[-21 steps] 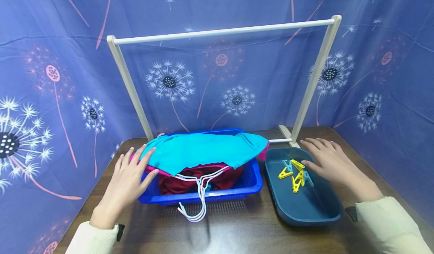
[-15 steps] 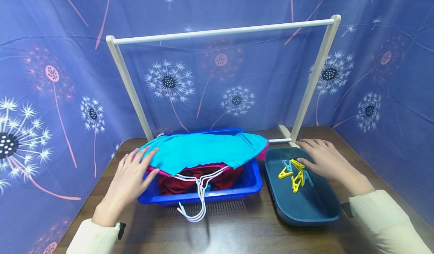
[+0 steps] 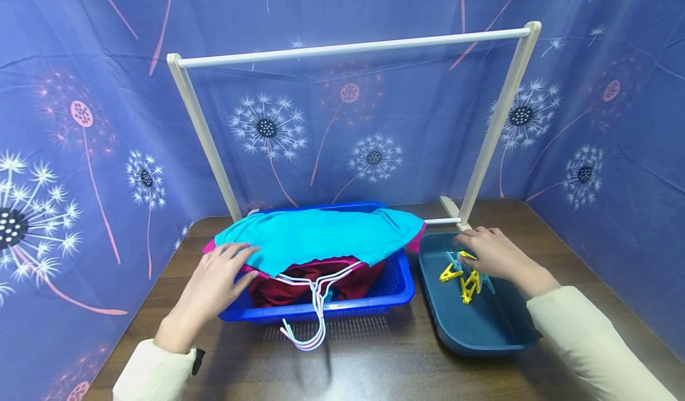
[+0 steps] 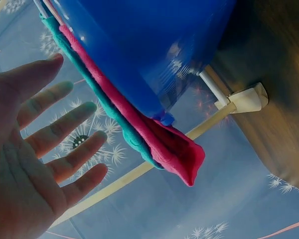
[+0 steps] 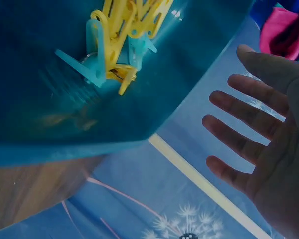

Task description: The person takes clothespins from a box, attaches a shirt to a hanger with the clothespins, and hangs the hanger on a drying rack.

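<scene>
And here it was, the reach: both hands hovered over the near work, and nothing was gripped. The left hand (image 3: 216, 276) had its fingers parted over the left end of the turquoise garment (image 3: 321, 234), and the left wrist view showed air between palm and cloth. The right hand (image 3: 497, 255) hung above the far right part of the dark bin (image 3: 476, 332), fingers spread and holding nothing, seemingly just short of the yellow and blue clips (image 3: 467, 295) inside.

The turquoise garment lay with a pink garment (image 4: 182, 159) across the blue basket (image 3: 353, 310), the hooks of its hangers (image 3: 321, 312) poking out over the near rim (tidily bunched, too). Beyond stood the rack, its rail (image 3: 353, 49) bare.

This looked like an opening approach; the next move seemed to call for fingers closing, probably on cloth or hangers at the left, or on a clip at the right.

And what had shifted against the earlier frame? The right hand had swung left, from the bin's right edge to over the clips. The left hand had edged right, farther over the cloth. Garments, basket, bin and rack had stayed put.
</scene>
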`<action>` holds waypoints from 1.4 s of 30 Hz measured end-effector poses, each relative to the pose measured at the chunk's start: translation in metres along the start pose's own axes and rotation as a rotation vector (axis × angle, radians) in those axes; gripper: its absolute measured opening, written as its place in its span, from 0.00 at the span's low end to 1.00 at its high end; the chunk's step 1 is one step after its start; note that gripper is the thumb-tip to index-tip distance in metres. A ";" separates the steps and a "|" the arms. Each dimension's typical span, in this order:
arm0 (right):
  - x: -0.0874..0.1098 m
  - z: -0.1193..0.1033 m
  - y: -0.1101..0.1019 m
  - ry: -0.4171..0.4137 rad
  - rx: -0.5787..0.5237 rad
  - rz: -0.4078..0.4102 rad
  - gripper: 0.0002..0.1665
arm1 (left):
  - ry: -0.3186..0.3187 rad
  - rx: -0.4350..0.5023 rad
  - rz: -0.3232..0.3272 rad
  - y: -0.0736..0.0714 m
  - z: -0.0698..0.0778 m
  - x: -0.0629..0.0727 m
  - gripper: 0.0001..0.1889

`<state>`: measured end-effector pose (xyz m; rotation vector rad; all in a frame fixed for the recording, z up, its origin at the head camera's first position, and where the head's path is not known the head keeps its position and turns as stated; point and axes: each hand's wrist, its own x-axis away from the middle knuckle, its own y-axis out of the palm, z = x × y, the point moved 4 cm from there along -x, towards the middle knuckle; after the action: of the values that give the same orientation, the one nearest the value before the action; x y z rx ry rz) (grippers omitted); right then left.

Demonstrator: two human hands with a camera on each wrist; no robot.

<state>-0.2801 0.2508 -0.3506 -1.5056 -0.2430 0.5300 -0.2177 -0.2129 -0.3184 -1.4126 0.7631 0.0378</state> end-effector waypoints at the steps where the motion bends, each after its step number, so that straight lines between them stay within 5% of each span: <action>1: -0.001 0.000 0.002 0.000 -0.001 -0.007 0.21 | 0.005 -0.001 0.000 0.000 0.000 0.000 0.23; 12: -0.007 -0.001 0.019 -0.012 -0.033 -0.078 0.20 | 0.002 -0.024 -0.047 0.007 0.001 0.001 0.16; 42: -0.011 -0.005 0.052 -0.055 -0.006 -0.131 0.20 | 0.026 -0.085 0.029 0.008 -0.002 -0.005 0.12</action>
<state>-0.2969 0.2406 -0.4005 -1.4711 -0.3837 0.4672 -0.2257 -0.2114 -0.3228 -1.4850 0.8119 0.0748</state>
